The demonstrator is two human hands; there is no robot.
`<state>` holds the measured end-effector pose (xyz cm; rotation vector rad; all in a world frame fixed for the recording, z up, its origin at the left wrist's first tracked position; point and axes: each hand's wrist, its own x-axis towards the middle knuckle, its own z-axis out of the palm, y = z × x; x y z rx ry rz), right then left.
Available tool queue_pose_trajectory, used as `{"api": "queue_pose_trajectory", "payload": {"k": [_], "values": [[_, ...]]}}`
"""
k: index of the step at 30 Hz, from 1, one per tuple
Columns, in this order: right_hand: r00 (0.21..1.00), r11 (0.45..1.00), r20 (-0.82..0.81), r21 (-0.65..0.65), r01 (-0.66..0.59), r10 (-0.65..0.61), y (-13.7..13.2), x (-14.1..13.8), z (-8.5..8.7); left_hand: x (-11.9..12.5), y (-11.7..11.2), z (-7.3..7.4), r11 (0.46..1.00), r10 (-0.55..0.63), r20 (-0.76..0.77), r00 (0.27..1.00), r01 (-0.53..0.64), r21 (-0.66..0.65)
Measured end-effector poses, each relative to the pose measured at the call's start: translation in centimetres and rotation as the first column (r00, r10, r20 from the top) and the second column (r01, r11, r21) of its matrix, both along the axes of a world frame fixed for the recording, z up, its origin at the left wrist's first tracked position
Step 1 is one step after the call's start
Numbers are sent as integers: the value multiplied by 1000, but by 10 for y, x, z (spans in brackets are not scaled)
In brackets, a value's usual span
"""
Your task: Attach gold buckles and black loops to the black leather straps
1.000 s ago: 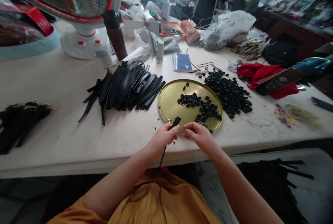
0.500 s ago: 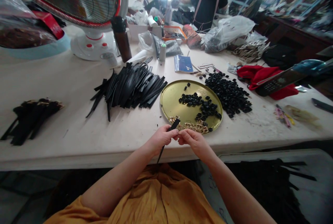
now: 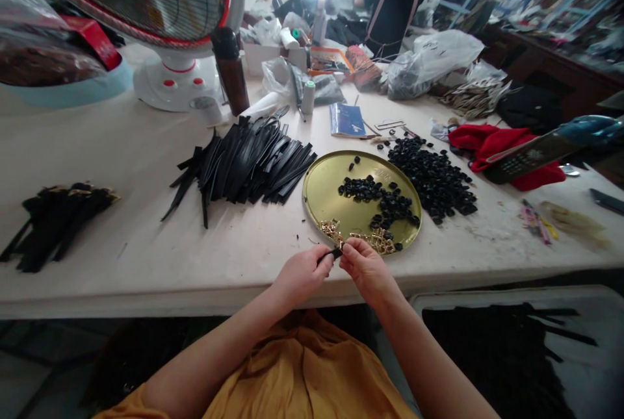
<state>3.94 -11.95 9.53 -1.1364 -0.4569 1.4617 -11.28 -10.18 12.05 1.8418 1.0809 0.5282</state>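
Note:
My left hand (image 3: 303, 272) is closed on a black strap (image 3: 332, 254), whose short end sticks out toward the right. My right hand (image 3: 363, 267) pinches a small gold buckle (image 3: 342, 246) at the strap's tip, mostly hidden by the fingers. Both hands meet at the near edge of a round gold tray (image 3: 316, 180). Gold buckles (image 3: 376, 241) lie along the tray's near side, and small black pieces (image 3: 392, 203) are scattered across its middle. Left of the tray lies a heap of loose black straps (image 3: 244, 162).
More black pieces (image 3: 433, 178) are heaped right of the tray. Straps with gold ends (image 3: 61, 221) lie far left. A fan (image 3: 175, 81), a dark bottle (image 3: 231, 75), a blue booklet (image 3: 347, 120) and red cloth (image 3: 492, 146) stand or lie farther back. Beyond is a person (image 3: 397, 10).
The strap's end has swung from pointing up to lying nearly level toward the right hand. My right fingers have come up to its tip. The view has shifted slightly.

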Motion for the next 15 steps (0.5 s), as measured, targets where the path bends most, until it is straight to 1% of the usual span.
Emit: {"api": "queue_pose_trajectory", "payload": {"k": [3, 5, 10, 12, 15], "values": [[1000, 998, -25, -60, -15, 14, -3, -3, -1, 0, 2, -1, 999, -46, 11, 999, 46, -9], [999, 996, -31, -76, -37, 35, -5, -5, -2, 1, 4, -2, 997, -71, 20, 997, 72, -23], [996, 998, 62, 17, -58, 57, -8, -11, -2, 2, 4, -3, 999, -40, 50, 998, 42, -29], [998, 1000, 57, 24, -8, 6, -6, -9, -1, 1, 3, -2, 998, -28, 58, 998, 32, -62], [996, 996, 18, -13, 83, -83, -3, -5, 0, -3, 1, 0, 988, -23, 56, 998, 32, -153]]}}
